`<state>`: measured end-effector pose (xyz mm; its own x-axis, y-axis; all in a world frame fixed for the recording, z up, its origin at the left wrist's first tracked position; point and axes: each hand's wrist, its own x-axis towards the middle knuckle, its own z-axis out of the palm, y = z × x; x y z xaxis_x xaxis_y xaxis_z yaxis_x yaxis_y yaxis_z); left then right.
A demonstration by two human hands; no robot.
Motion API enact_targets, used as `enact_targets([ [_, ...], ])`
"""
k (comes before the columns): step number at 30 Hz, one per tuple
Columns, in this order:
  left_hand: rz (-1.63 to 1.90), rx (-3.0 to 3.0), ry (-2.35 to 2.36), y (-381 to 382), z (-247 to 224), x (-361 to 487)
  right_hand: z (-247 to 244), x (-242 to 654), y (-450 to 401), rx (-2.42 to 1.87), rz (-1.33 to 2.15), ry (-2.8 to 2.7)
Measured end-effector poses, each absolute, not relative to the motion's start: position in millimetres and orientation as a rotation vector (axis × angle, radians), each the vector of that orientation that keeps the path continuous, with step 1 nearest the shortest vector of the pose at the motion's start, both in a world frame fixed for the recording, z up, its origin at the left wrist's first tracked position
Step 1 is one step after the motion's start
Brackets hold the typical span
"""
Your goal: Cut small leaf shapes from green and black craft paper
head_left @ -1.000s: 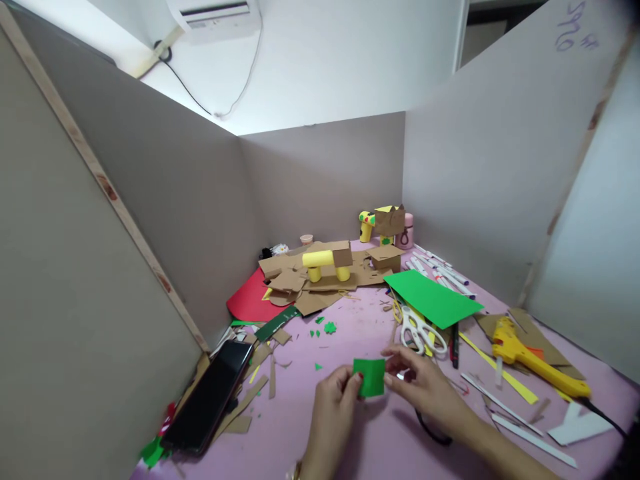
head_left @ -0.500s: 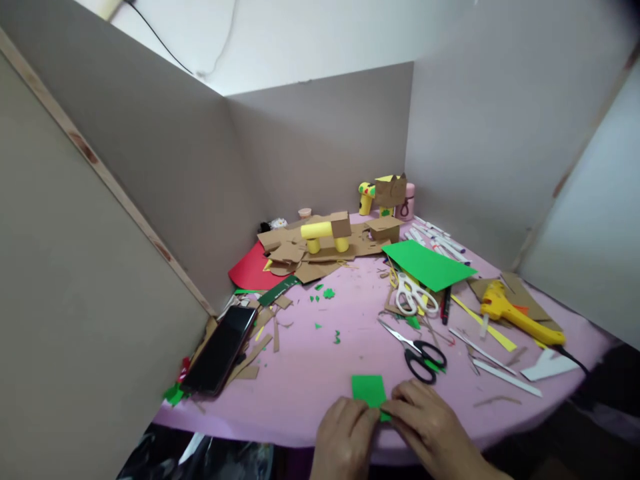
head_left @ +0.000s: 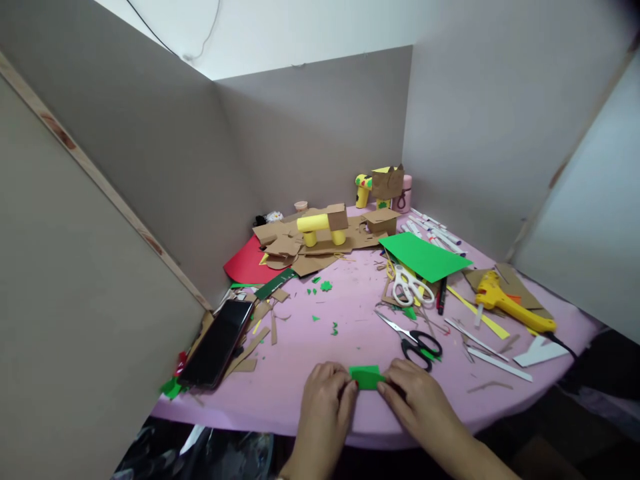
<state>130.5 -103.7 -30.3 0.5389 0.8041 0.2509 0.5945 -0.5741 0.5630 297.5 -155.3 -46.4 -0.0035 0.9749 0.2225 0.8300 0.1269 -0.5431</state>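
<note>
A small piece of green paper (head_left: 367,379) lies near the table's front edge, its near part folded up over the rest. My left hand (head_left: 327,393) pinches its left end between thumb and fingers. On the right end, my right hand (head_left: 413,390) grips it the same way. Just beyond my right hand lie black-handled scissors (head_left: 413,341), blades pointing away to the left. Small green paper scraps (head_left: 335,329) and a green flower-shaped cutout (head_left: 326,286) are scattered farther up the pink cloth.
A dark phone (head_left: 217,343) lies at left among cardboard strips. White scissors (head_left: 411,287), a green sheet (head_left: 425,257) and a yellow glue gun (head_left: 510,303) with a cord are at right. A yellow-and-cardboard figure (head_left: 323,225) stands at the back on cardboard pieces. Grey panels (head_left: 320,127) enclose the table.
The green paper, flatter before, now has its near part folded over. My hands have moved apart to its two ends. The view has shifted slightly.
</note>
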Motion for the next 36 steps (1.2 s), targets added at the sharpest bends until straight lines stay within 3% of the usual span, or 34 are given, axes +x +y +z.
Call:
enact_targets([
  [10, 0.634, 2.435, 1.388, -107, -37, 139, -39, 286, -146, -1.914, 0.285, -1.807],
  [23, 0.421, 2.358, 1.353, -95, -17, 141, -43, 287, -138, -1.871, 0.3, -1.889],
  [27, 0.617, 2.182, 1.223, -93, -30, 138, -46, 292, -139, -1.7, 0.455, -1.784],
  [32, 0.894, 1.487, 0.983, -101, -39, 141, -40, 299, -152, -1.458, 0.812, -1.494],
  [36, 0.918, 1.142, 0.917, -113, -30, 146, -31, 302, -163, -1.314, 1.085, -1.217],
])
